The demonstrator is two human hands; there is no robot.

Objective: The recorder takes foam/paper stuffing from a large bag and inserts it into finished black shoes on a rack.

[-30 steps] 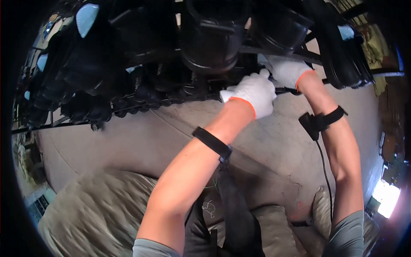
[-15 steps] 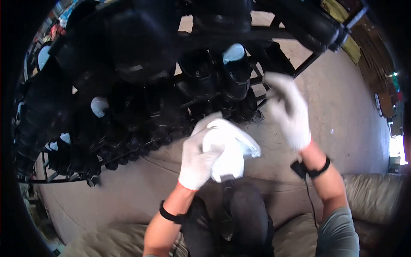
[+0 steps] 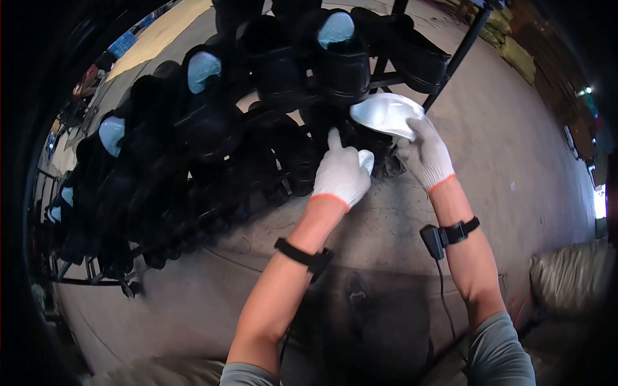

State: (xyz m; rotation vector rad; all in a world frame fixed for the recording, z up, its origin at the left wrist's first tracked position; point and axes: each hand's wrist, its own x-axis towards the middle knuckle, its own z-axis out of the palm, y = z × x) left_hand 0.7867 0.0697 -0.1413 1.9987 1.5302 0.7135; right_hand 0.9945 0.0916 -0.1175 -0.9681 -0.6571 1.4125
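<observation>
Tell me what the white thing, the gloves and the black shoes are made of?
The white thing in the right hand looks like thin, crinkly paper or plastic wrap; it is creased and slightly shiny. The gloves, as on the left hand, look like knitted white cotton with orange cuffs. The black shoes look like glossy leather or rubber; light gleams on them.

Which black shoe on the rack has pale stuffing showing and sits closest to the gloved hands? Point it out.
The top one, just above the white sheet that the right hand holds. The other stuffed shoes sit farther left, away from the left hand.
</observation>
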